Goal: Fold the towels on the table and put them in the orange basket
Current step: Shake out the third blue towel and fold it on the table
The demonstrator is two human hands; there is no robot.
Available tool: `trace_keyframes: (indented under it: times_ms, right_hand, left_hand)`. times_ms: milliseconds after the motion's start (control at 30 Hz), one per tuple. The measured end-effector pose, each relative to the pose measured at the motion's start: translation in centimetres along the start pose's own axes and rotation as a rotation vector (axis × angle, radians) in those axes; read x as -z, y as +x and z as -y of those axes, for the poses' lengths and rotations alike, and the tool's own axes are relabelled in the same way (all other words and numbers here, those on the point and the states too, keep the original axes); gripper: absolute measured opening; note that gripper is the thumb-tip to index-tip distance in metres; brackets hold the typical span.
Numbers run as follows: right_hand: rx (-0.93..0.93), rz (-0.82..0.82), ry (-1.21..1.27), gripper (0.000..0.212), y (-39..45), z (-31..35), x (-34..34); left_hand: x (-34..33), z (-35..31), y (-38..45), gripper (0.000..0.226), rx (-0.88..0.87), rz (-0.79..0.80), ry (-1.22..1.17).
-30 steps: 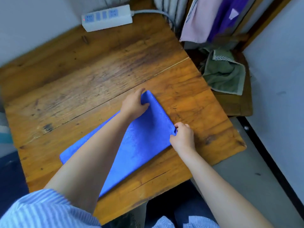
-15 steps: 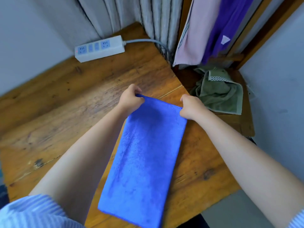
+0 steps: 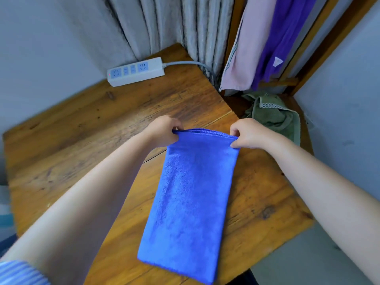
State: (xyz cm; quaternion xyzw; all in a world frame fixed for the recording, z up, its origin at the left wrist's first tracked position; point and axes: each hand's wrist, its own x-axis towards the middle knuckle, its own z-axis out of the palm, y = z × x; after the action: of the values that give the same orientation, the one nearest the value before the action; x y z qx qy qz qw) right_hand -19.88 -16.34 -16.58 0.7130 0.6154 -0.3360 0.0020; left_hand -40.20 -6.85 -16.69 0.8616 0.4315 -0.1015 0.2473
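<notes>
You are working through the folding step: the blue towel [image 3: 191, 202] is lying as a long narrow strip, seemingly already doubled, running from the centre of the frame down to the lower middle over the wooden table [image 3: 82, 140]. Your left hand [image 3: 164, 130] is pinching the towel's far left corner, fingers curled round the hem, and your right hand [image 3: 246, 133] is pinching the far right corner the same way, thumb underneath. That far edge is lifting slightly off the wood between your two hands, while the rest of the strip is resting flat, its near end reaching the table's front edge at the bottom of the frame.

The next move, as far as can be judged, is calling for you to bring this held edge toward yourself and lay it on the near end, keeping both corners level so the halves are matching.

The orange basket is not showing anywhere in the frame, so you are likely needing to look for it afterwards. A crumpled green towel [image 3: 273, 116] is waiting at the right centre, beyond the table's corner.
</notes>
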Motion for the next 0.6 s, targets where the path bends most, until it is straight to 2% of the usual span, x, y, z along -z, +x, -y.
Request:
trace_keyframes:
  times_ms: [200, 367, 467, 600]
  right_hand:
    - [0.107, -0.185, -0.068, 0.018, -7.4, 3.2, -1.4]
    - [0.127, -0.333, -0.151, 0.019, -13.6, 6.2, -5.3]
    - [0.156, -0.438, -0.159, 0.015, -17.1, 7.6, -8.2]
    - [0.23, -0.481, -0.217, 0.008, -20.1, 8.9, -12.5]
  left_hand:
    - [1.0, 0.4, -8.0, 0.026, -0.21, -0.11, 0.123]
    - [-0.1, 0.9, -15.2, 0.026, -0.298, -0.139, 0.217]
    - [-1.6, 1.4, -19.0, 0.024, -0.339, -0.136, 0.231]
    - [-4.4, 2.6, -22.6, 0.025, -0.357, -0.098, 0.26]
